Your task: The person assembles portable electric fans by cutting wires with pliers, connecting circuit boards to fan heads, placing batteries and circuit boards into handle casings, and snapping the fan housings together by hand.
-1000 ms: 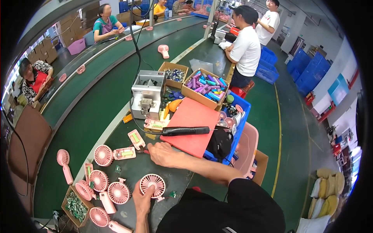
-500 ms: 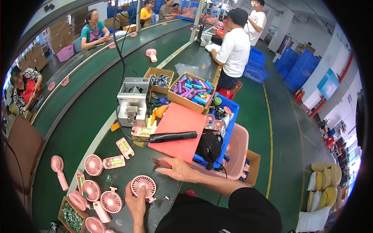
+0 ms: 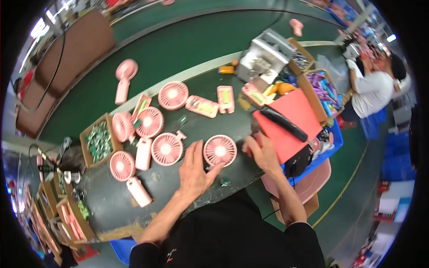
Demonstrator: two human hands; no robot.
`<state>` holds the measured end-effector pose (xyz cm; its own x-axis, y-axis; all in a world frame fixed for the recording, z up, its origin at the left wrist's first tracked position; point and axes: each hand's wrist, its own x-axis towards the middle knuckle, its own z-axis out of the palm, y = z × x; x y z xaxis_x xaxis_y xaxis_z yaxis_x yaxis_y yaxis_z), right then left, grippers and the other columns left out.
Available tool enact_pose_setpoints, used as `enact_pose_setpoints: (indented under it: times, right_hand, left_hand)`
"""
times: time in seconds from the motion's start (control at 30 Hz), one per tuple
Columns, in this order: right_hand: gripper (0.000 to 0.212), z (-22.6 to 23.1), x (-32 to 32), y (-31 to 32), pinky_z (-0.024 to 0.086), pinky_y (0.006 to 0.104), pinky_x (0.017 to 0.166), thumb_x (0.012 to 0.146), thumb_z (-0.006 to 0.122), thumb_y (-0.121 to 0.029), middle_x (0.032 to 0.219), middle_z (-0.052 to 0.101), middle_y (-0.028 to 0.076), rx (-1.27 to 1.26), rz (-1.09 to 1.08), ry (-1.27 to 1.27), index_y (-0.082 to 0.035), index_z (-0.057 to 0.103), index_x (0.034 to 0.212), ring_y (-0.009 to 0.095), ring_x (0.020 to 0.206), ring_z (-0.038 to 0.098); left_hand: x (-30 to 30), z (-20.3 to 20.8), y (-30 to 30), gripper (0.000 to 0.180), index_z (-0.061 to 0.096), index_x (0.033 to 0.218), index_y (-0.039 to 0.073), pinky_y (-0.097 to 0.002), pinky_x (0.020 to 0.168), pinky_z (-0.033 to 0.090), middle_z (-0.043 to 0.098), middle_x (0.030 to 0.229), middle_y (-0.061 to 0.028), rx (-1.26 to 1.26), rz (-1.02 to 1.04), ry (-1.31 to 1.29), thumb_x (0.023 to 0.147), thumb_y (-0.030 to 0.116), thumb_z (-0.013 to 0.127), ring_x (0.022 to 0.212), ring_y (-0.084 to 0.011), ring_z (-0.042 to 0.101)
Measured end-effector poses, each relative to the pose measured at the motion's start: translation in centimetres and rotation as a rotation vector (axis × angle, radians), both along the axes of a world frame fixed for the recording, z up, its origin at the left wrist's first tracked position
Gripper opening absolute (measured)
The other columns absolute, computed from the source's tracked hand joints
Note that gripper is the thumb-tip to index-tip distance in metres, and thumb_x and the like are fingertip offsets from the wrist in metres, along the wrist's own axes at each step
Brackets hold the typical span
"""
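Observation:
A round pink fan head lies grille up on the dark workbench. My left hand rests at its left side, fingers stretched out and the thumb near its lower rim. To the right of the fan, my right hand is closed on small red-handled pliers, blurred, with the dark tip pointing away from me. A small green circuit board sits just below the fan. Left of my left hand lie several more pink fan heads and pink handle shells.
A black electric screwdriver lies on a red mat. Beyond stand a grey metal machine and a box of coloured battery cells. A carton of circuit boards stands left. A green conveyor runs behind; a person in white sits right.
The view has swung left, so the bench appears further right. My left thumb has moved off the fan's grille to its lower edge. The pliers remain in my right hand, their tip now pointing away.

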<state>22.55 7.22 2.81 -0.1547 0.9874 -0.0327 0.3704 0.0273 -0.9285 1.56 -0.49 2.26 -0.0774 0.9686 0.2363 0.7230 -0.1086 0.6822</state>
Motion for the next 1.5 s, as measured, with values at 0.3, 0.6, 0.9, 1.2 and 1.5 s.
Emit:
enact_pose_setpoints:
  times: [0.3,0.6,0.9,1.2,1.5]
  right_hand:
    - [0.052,2.6,-1.1,-2.4,0.052,0.0418,0.072,0.077,0.071,-0.006,0.101,0.059,0.021,0.186,0.366,-0.324,-0.003,0.051,0.125,0.035,0.084,0.063]
    - [0.06,3.6,-2.2,-3.8,0.051,0.0392,0.061,0.076,0.068,-0.004,0.096,0.053,0.013,0.689,0.455,-0.578,-0.008,0.051,0.133,0.029,0.077,0.061]
    - [0.047,6.4,-2.6,-3.5,0.049,0.0345,0.057,0.068,0.073,0.003,0.09,0.057,0.01,0.885,0.222,-0.37,-0.007,0.065,0.113,0.025,0.067,0.058]
    - [0.054,5.4,-1.5,-2.6,0.048,0.0316,0.054,0.068,0.07,0.0,0.091,0.056,0.009,0.8,0.476,-0.621,-0.011,0.064,0.12,0.021,0.071,0.058]
    - [0.048,3.1,-0.8,-4.7,0.046,0.0326,0.053,0.067,0.074,0.001,0.087,0.055,0.009,0.773,0.301,-0.444,-0.007,0.065,0.114,0.022,0.067,0.057]
  left_hand:
    - [-0.3,-1.4,1.1,0.111,0.023,0.145,-0.004,-0.0472,0.11,0.033,0.038,0.143,-0.0253,0.046,-0.138,-0.094,0.061,0.029,0.088,0.133,-0.042,0.037]
    - [0.0,-2.2,1.2,0.11,0.021,0.144,-0.005,-0.0478,0.101,0.04,0.048,0.131,-0.0245,0.032,-0.118,-0.218,0.061,0.022,0.088,0.121,-0.0421,0.047]
    - [-0.1,-2.4,1.3,0.115,0.019,0.145,-0.004,-0.0481,0.101,0.039,0.05,0.13,-0.0218,0.064,-0.128,-0.212,0.059,0.023,0.09,0.118,-0.0407,0.049]
    - [-0.1,-2.5,1.3,0.114,0.019,0.144,-0.004,-0.0485,0.099,0.039,0.051,0.125,-0.0235,0.056,-0.128,-0.198,0.058,0.021,0.09,0.115,-0.0406,0.05]
    - [0.0,-2.5,1.5,0.11,0.023,0.143,-0.005,-0.0481,0.098,0.04,0.052,0.124,-0.0236,0.055,-0.118,-0.189,0.059,0.021,0.089,0.114,-0.0403,0.051]
